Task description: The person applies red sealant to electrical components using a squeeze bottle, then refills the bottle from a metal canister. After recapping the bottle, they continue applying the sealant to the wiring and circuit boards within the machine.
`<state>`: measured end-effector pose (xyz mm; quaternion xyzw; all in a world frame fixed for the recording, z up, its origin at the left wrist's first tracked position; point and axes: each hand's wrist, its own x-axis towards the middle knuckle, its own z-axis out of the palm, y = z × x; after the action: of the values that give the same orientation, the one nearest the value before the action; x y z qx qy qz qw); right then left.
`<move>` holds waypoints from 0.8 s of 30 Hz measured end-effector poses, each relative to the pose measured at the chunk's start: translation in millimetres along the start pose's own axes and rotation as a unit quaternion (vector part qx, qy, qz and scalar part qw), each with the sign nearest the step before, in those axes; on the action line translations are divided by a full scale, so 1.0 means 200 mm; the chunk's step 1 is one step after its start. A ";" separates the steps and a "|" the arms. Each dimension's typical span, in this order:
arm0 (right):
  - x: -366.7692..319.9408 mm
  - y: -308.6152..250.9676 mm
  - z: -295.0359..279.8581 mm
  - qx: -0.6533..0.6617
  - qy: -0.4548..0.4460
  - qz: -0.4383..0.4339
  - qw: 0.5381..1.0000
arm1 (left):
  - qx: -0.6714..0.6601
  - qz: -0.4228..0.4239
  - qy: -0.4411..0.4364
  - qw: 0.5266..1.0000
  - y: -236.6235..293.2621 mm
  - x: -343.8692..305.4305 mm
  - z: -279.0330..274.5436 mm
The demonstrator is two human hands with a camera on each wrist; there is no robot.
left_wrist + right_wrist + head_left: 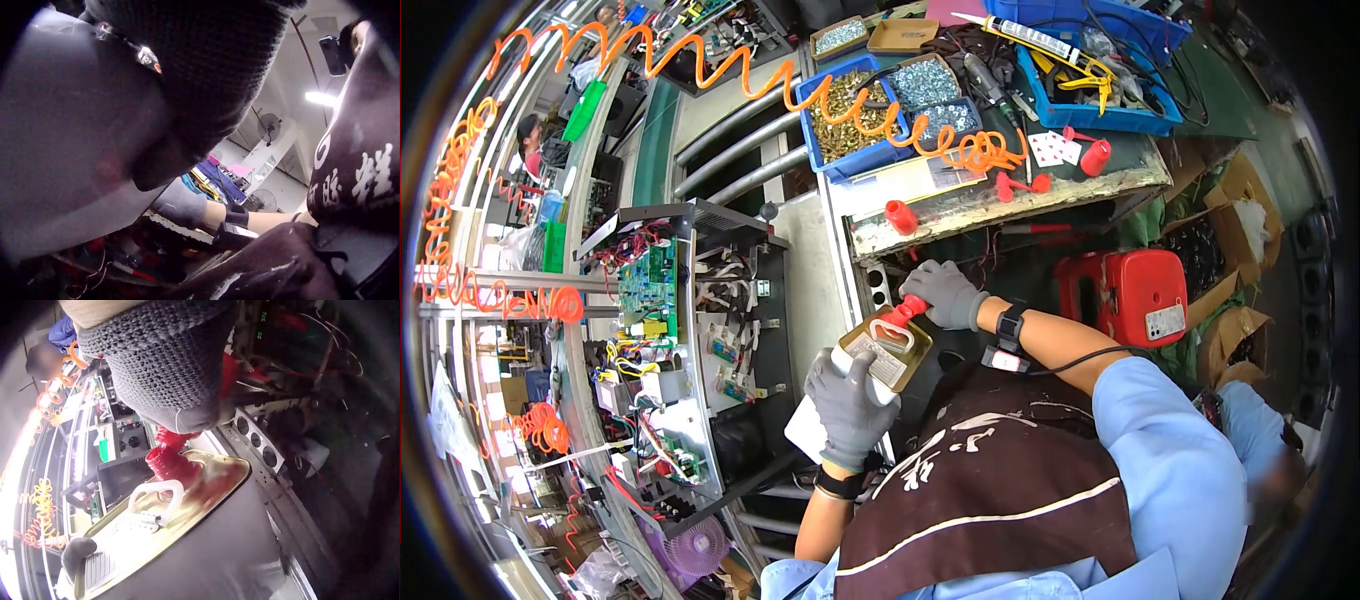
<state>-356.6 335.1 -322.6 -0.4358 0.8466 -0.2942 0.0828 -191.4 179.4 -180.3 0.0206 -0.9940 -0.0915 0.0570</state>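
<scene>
My gloved left hand [850, 405] grips a rectangular metal can [915, 365] by its side, thumb over the top edge. The can has pale sides, a gold-coloured top, a white handle [172, 485] and a printed label [878, 365]. At the far end of its top, my gloved right hand [948, 295] holds a small red plastic bottle [170, 464] against the can's opening. The glove hides part of the bottle. In the left wrist view the dark glove [200, 69] covers much of the can's pale wall [69, 137].
On the bench [1000, 215] stand red plastic bottles [1095, 157] and a red nozzle cap [1022, 185]. Behind them are a blue bin of brass parts [845, 120], a blue crate [1090, 100] and a sealant gun [1040, 45]. An open electronics chassis [700, 330] sits left; a red stool [1135, 295] right.
</scene>
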 end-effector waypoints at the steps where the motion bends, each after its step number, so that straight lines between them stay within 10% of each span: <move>1: 0.00 0.00 0.01 -0.007 0.004 0.004 1.000 | 0.000 -0.010 -0.005 1.000 0.00 0.00 0.00; 11: 0.03 -0.10 0.00 -0.014 0.023 0.035 0.999 | 0.024 -0.067 0.028 0.997 -0.01 0.01 0.02; 17: 0.04 -0.16 -0.18 0.216 0.102 0.037 0.970 | 0.005 -0.053 0.053 0.997 -0.04 0.00 0.01; 24: -0.15 0.35 -0.39 0.178 0.407 0.252 0.860 | -0.001 -0.102 0.097 0.990 -0.12 -0.04 -0.06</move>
<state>-417.9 423.0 -301.5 -0.0274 0.8190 -0.5600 -0.1217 -180.6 154.7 -174.9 0.1304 -0.9764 -0.0954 0.1432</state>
